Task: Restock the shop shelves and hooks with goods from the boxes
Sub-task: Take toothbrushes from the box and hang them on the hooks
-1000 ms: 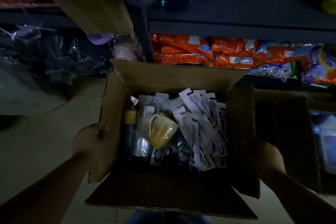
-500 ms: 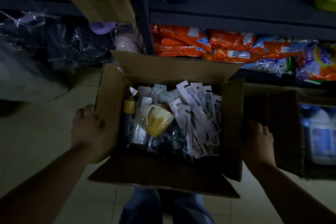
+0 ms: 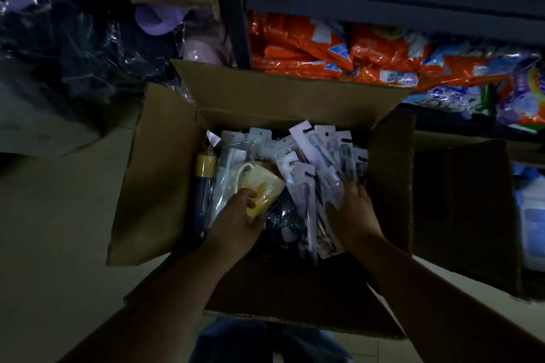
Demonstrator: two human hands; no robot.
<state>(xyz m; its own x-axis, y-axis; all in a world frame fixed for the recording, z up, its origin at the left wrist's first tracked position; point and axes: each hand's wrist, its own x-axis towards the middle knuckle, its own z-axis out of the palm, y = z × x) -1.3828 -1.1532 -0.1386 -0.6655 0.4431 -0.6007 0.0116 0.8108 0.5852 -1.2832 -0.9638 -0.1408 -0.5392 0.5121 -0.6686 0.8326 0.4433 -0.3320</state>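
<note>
An open cardboard box (image 3: 165, 156) stands on the floor below me, full of goods. My left hand (image 3: 236, 218) reaches into it and grips a yellow mug (image 3: 262, 183) wrapped in clear plastic, thumb on top of it. My right hand (image 3: 354, 209) is inside the box on the right, its fingers curled over a fanned stack of carded toothbrush packs (image 3: 306, 156). A dark bottle with a yellow cap (image 3: 206, 168) lies along the box's left wall. Small dark plastic-wrapped items sit between my hands.
Behind the box, a low dark shelf (image 3: 383, 6) holds orange packets (image 3: 309, 47) and blue and purple bags (image 3: 460, 97). A second cardboard box (image 3: 460, 209) with blue-white bottles (image 3: 530, 215) stands at the right. Dark plastic-wrapped goods (image 3: 73, 47) pile at the left. Pale floor tiles (image 3: 59, 215) lie left of the box.
Both hands left the outer sides of the box and went inside it. The left took hold of the yellow mug, the right closed over the toothbrush packs.
</note>
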